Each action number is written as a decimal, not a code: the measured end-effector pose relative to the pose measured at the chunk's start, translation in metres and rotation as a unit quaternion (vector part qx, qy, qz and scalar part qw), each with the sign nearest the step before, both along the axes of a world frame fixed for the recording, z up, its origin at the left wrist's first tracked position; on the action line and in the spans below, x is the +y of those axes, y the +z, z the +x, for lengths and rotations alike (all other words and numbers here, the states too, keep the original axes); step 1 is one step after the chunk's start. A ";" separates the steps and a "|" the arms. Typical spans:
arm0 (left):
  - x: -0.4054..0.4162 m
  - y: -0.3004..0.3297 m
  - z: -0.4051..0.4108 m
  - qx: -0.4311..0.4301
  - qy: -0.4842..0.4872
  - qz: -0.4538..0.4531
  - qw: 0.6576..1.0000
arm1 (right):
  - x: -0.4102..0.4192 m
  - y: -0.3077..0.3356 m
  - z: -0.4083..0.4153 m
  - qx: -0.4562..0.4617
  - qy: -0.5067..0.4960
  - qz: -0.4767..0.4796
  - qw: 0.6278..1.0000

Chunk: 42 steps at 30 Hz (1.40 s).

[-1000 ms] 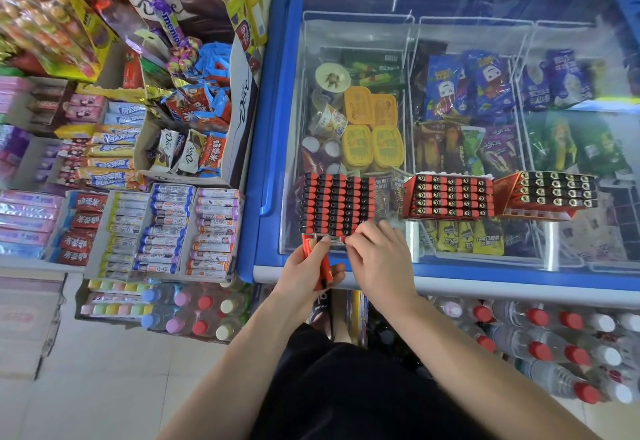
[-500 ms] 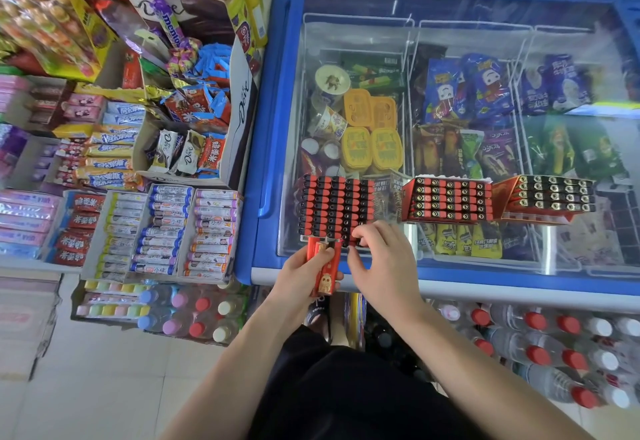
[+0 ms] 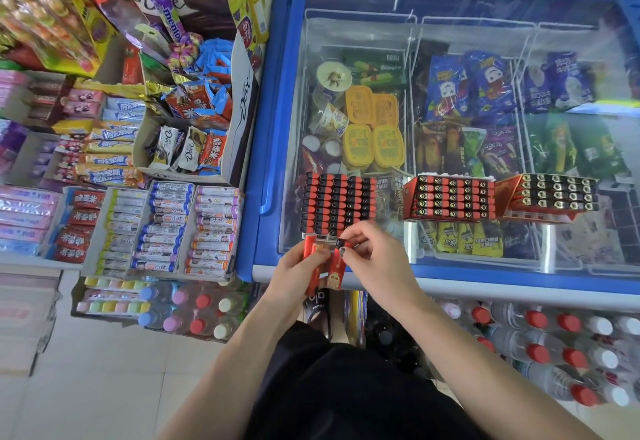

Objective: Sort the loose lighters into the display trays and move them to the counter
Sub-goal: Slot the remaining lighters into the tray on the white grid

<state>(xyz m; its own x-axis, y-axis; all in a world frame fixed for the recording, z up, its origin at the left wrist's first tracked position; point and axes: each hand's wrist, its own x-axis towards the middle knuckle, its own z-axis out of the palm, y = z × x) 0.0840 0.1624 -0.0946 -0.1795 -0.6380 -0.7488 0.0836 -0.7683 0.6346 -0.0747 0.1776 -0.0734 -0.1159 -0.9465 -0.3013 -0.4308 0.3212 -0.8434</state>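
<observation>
**Lighters in hand, tray just ahead**

At the near edge of a blue chest freezer (image 3: 268,149), a person holds a small bunch of loose red lighters (image 3: 323,266) in the left hand (image 3: 294,275), fingers curled round their bodies, long axes running away from the body with the metal heads pointing toward the tray. The right hand (image 3: 375,259) pinches the head of one lighter at the top of the bunch with thumb and fingertips. Directly beyond both hands, just past the lighter heads, the nearest display tray (image 3: 337,204) sits on the freezer's glass lid, its rows of red-and-black lighters looking almost full; any free slot would lie along its near edge, closer to the right hand. Two more filled trays, one red (image 3: 450,197) and one darker (image 3: 554,195), stand further right on the same glass. Shelves of sweets (image 3: 156,228) crowd the left, bottled drinks (image 3: 536,335) the floor below.
</observation>
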 end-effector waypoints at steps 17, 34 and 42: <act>-0.007 -0.019 0.015 -0.082 0.150 0.070 0.983 | 0.001 -0.021 0.004 0.287 0.142 -0.218 0.922; -0.009 -0.011 0.014 -0.051 0.145 0.069 0.986 | -0.002 -0.043 -0.001 0.369 0.185 -0.274 0.868; -0.010 -0.009 0.013 -0.037 0.146 0.073 0.986 | 0.001 -0.047 -0.002 0.375 0.208 -0.297 0.853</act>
